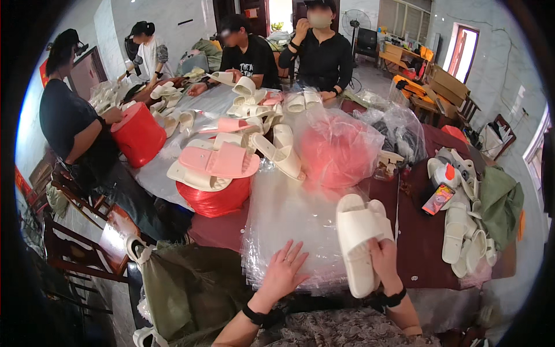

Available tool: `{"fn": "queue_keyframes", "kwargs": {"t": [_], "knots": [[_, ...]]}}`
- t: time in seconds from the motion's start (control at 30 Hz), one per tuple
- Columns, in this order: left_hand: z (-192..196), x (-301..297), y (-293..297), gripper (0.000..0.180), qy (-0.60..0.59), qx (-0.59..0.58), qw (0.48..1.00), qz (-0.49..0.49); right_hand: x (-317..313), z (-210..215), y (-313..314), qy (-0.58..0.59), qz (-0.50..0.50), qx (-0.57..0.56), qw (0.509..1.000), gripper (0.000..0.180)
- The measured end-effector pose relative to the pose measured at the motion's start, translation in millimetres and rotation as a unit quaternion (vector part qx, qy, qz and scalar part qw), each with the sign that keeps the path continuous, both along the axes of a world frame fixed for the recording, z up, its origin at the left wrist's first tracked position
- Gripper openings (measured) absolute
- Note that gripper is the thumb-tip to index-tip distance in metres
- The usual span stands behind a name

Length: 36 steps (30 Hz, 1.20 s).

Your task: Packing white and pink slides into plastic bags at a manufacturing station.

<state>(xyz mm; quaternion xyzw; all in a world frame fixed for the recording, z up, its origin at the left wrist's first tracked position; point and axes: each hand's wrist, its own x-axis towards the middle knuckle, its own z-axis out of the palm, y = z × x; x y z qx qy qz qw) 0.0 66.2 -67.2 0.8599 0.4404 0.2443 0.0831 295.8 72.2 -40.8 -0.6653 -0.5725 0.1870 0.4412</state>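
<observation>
My right hand (pixel 383 263) grips a pair of cream slippers (pixel 355 226), held upright with the toes pointing away from me and one slipper partly behind the other. My left hand (pixel 283 269) lies with fingers spread on a stack of clear plastic bags (pixel 277 217) and holds nothing. Beyond the stack, a pink slipper (pixel 222 159) and a cream slipper rest on a roll of red plastic twine (pixel 217 195). To the right of them, two cream slippers (pixel 284 151) lean together beside a clear bag of pink contents (pixel 338 147).
Loose slippers (pixel 462 225), a phone (pixel 437 199) and a green sack (pixel 502 202) lie on the right of the dark red table. Another green sack (pixel 196 289) hangs at my left. Several people stand or sit around the far side; one touches a red bucket (pixel 139 136).
</observation>
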Motion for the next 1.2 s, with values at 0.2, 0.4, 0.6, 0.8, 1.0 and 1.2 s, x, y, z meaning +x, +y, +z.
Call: {"fn": "queue_keyframes", "kwargs": {"t": [0.2,0.4,0.6,0.8,1.0,1.2], "knots": [[-17.6,6.6,13.5,0.055,0.012,-0.078,0.997,-0.024,41.0,2.2,-61.3,0.209,0.047,-0.022,0.977,0.031],[-3.8,4.3,31.9,0.034,-0.078,-0.120,0.989,-0.036,64.7,-47.5,-105.4,0.314,0.221,-0.039,0.922,0.036],[35.3,28.7,41.5,0.030,-0.172,-0.197,0.965,-0.026,-13.5,38.6,-69.6,0.206,0.519,-0.111,0.822,0.026],[29.0,16.5,44.9,0.033,-0.217,-0.224,0.948,-0.058,-17.1,53.0,-63.8,0.066,0.470,-0.189,0.860,0.030],[20.5,7.8,35.7,0.028,-0.186,-0.033,0.982,-0.018,3.7,2.6,-76.9,-0.068,0.276,-0.164,0.945,0.033],[45.0,11.1,43.3,0.016,-0.213,-0.059,0.975,0.002,-14.7,-11.7,-74.3,-0.162,0.302,0.006,0.939,0.039]]}}
